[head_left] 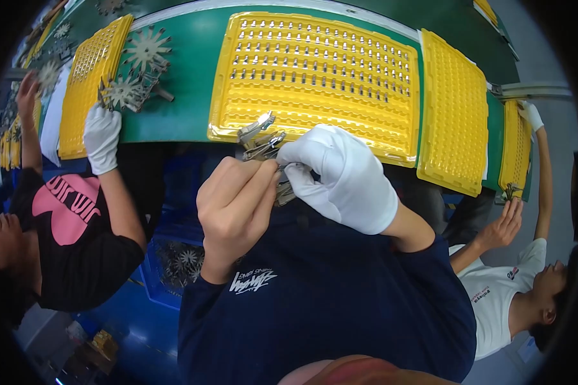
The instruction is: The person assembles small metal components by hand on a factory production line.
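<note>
My left hand (234,205), bare, is closed in a pinch at a metal fixture with radiating clip arms (258,131). My right hand (343,176) wears a white glove, and its thumb and fingers are pinched together against the left fingertips. Whatever small piece lies between the right fingertips is too hidden to name. More of the fixture's arms show below the fingers. Just beyond my hands lies a yellow tray (315,122). Small silver metal parts (321,54) stand in rows in its far part; the near rows of pockets hold none.
A second yellow tray (453,109) lies to the right on the green table (183,70). Star-shaped metal fixtures (146,51) sit at the left beside stacked yellow trays (93,83). Co-workers sit on both sides, hands at their own trays. A blue bin (153,273) with fixtures stands low left.
</note>
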The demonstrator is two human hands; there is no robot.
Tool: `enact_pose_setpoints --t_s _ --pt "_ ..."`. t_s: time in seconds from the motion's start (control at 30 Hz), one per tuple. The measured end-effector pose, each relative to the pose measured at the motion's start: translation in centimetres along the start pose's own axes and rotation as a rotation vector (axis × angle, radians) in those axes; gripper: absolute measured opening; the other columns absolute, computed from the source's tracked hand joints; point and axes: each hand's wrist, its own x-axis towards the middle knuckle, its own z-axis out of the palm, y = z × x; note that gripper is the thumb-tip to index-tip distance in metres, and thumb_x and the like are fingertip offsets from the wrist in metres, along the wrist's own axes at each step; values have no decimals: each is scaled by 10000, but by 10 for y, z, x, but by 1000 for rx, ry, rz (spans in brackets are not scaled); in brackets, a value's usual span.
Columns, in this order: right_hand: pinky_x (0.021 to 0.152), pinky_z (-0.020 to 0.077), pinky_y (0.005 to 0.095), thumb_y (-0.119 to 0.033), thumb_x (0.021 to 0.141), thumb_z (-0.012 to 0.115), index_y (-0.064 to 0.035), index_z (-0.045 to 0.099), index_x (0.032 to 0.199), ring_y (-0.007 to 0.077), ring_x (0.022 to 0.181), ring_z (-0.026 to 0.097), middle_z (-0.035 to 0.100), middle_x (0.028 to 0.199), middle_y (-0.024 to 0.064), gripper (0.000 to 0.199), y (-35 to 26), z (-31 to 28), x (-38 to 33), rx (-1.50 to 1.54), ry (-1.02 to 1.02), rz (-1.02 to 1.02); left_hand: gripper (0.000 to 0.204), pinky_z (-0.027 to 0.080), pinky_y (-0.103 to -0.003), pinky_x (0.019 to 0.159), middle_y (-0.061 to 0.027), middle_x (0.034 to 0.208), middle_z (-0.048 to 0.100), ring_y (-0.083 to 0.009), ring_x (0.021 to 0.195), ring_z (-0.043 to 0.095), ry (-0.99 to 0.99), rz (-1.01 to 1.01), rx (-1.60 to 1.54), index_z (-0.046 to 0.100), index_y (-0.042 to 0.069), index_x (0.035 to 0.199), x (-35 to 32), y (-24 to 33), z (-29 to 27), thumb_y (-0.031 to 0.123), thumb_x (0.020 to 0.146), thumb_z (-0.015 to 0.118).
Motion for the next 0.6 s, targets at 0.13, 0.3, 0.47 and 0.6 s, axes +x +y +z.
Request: enact_pose_setpoints --t_s 0.13,0.3,0.47,0.6 --pt "692 533 368 -57 817 739 -65 683 1021 292 775 668 665 841 100 212 0 -12 0 137 -13 69 239 484 -329 580 -128 830 664 -260 660 623 -16 -65 -20 720 -68 955 -3 5 0 -91 722 767" --pt "703 551 312 -21 856 722 -23 732 1015 216 755 708 718 866 120 159 21 -45 -9 33 36 175 184 541 -310 663 -147 891 703 -245 722 677 42 -177 -166 732 -61 970 -7 2 1 -92 789 744" --pt "788 546 344 -29 901 679 -53 719 1036 252 848 699 701 910 107 143 104 -79 -35 -362 102 224 276 496 -241 731 -120 954 692 -148 792 627 118 -420 -501 643 -43 1118 -20 -2 0 -111 856 698" --pt "841 529 392 -33 900 673 -98 704 1090 329 968 650 667 999 133 203 144 -90 -48 -362 -149 337 255 490 -263 698 -135 958 634 -165 764 592 99 -294 -485 646 -28 1008 -16 -11 -6 -106 783 739"
